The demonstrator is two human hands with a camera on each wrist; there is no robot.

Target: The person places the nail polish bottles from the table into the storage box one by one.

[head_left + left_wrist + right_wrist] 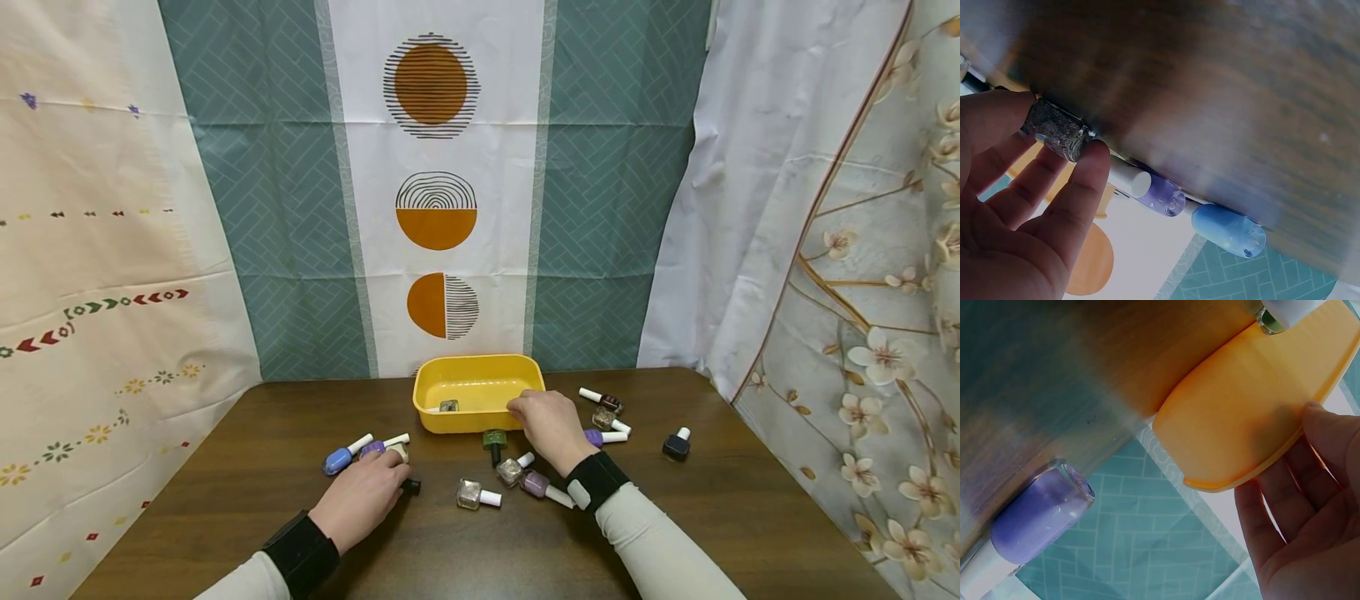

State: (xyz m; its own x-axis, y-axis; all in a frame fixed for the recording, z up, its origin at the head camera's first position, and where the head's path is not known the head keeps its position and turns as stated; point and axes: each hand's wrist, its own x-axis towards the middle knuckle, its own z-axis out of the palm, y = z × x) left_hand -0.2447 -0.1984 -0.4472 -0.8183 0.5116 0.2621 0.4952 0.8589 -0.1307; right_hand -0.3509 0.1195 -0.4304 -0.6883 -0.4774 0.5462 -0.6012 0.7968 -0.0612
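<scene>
My left hand point(363, 497) is low over the left of the table. In the left wrist view its thumb and finger pinch a glittery dark nail polish bottle point(1057, 130). Beside it lie a purple nail polish bottle point(1163, 195) and a blue one point(1229, 230). My right hand point(550, 427) is at the near right corner of a yellow tub point(480, 423). The right wrist view has the thumb at the tub's rim point(1260, 461) and the other fingers bent behind it, gripping the edge. One glittery bottle point(448, 406) lies inside the tub.
In front of the tub lie a green bottle point(494, 439), glittery bottles point(468, 494) and a mauve one point(535, 483). Several more, among them a purple bottle point(593, 437) and a dark red one point(611, 403), lie right of it. A navy bottle point(677, 447) stands farther right. Curtains hang behind.
</scene>
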